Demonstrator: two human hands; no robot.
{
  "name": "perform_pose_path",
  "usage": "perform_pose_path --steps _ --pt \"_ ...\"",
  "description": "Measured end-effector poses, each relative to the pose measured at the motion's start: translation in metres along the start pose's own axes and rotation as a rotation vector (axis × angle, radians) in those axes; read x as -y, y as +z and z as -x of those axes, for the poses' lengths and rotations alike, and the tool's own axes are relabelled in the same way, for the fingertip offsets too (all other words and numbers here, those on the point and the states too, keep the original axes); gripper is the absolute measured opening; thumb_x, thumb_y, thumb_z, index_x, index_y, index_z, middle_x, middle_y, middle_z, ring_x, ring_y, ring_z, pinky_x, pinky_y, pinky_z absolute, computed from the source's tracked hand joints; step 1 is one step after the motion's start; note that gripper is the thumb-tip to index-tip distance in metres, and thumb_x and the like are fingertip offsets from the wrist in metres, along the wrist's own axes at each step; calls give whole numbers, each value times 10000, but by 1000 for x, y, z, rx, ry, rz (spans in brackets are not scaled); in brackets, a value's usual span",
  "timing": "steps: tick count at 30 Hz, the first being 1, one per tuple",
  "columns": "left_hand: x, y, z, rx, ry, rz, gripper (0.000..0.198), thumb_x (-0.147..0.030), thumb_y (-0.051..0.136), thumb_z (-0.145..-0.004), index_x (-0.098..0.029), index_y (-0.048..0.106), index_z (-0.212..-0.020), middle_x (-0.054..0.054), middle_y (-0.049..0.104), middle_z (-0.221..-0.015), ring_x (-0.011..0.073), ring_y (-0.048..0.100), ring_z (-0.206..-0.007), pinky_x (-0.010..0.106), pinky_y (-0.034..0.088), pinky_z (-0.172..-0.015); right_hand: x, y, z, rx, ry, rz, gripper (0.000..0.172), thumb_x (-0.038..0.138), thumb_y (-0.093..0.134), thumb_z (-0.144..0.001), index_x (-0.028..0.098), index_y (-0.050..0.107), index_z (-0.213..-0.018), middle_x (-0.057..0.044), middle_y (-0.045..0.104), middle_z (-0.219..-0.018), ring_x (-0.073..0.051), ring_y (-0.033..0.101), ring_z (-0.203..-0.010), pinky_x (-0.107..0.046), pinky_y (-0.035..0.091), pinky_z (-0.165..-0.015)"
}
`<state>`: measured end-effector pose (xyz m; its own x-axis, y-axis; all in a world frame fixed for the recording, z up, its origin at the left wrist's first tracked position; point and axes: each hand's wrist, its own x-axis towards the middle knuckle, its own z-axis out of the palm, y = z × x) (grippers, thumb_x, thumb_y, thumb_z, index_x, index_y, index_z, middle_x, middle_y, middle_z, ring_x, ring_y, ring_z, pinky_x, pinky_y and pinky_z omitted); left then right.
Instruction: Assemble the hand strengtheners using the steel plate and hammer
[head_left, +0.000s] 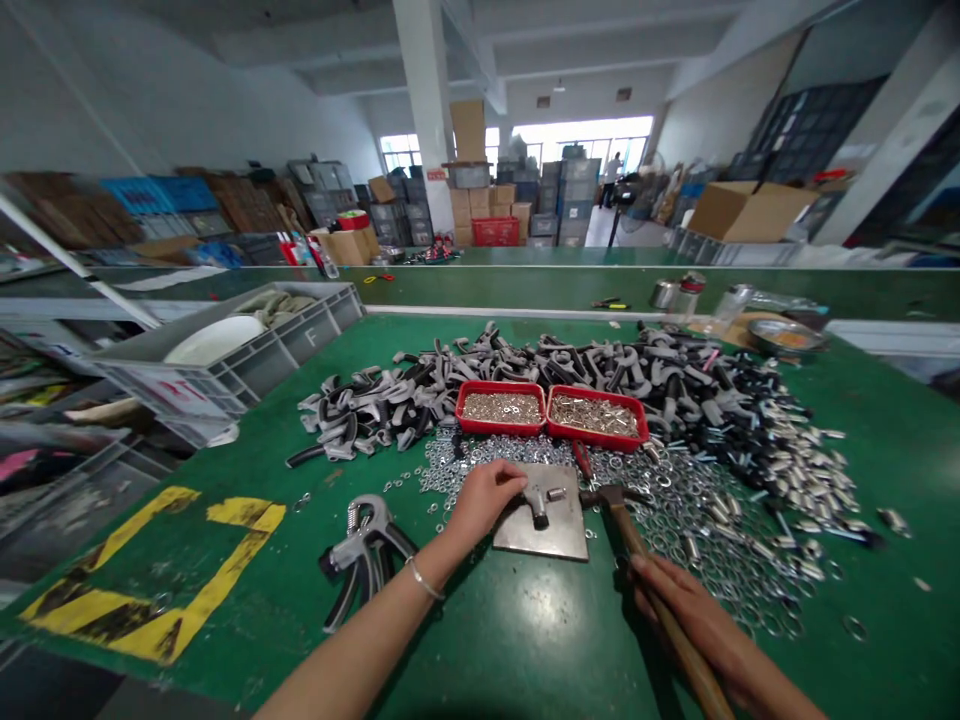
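Observation:
My left hand [486, 496] is closed, its fingertips pinching a grey hand-grip part [538, 499] with a metal spring on its right side. That part rests on a square steel plate [540, 541] lying on the green table. Wrapped round the wooden handle of a hammer [626, 528] is my right hand [675, 597]. The hammer's head is just right of the plate, apart from the grey part. Left of my left forearm lies an assembled hand gripper [365, 550] with grey and black handles and a spring.
Behind the plate stand two red trays [501, 430] [598, 442] of small metal pins. Grey handles [405, 400] are heaped around them. Metal rings [694, 545] and springs [814, 475] spread to the right. A grey crate [289, 345] and yellow-black tape [225, 580] are at left.

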<state>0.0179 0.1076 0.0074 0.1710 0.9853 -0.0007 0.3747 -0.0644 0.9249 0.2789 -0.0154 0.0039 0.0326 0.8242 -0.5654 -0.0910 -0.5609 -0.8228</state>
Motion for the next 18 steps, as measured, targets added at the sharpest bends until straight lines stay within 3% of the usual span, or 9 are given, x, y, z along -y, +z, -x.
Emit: perform_pose_path --steps 5,8,12,15,18 --pt "22 24 -31 -23 21 -139 61 -207 675 -771 -158 685 -737 18 700 -770 177 645 -761 277 477 -723 26 -2 -6 70 -121 275 402 617 589 -840 248 541 -990 76 510 -614 -121 527 -472 -236 467 -410" --pt "27 33 -32 -13 22 -189 77 -207 653 -796 -156 681 -745 17 695 -762 171 634 -742 273 465 -711 36 -7 -11 82 -216 435 392 608 582 -839 244 535 -978 81 477 -599 -131 522 -457 -248 467 -376" --pt "24 31 -27 3 60 -245 103 -214 638 -829 -157 674 -751 35 673 -809 185 617 -807 297 456 -766 36 -11 -24 105 -178 537 370 611 526 -861 250 509 -935 63 521 -603 -158 560 -457 -272 473 -391" --pt "17 27 -23 69 247 -422 112 -214 604 -879 -167 667 -800 50 651 -880 209 591 -925 357 425 -888 36 -15 -33 105 -173 646 373 613 472 -885 252 519 -965 25 591 -671 -178 569 -444 -277 414 -361" --pt "12 24 -18 138 431 -646 185 -316 642 -876 -162 656 -977 94 636 -1021 263 556 -1041 446 390 -959 43 -14 -30 97 -333 795 345 564 453 -921 237 558 -945 -23 644 -739 -209 621 -584 -312 456 -517"
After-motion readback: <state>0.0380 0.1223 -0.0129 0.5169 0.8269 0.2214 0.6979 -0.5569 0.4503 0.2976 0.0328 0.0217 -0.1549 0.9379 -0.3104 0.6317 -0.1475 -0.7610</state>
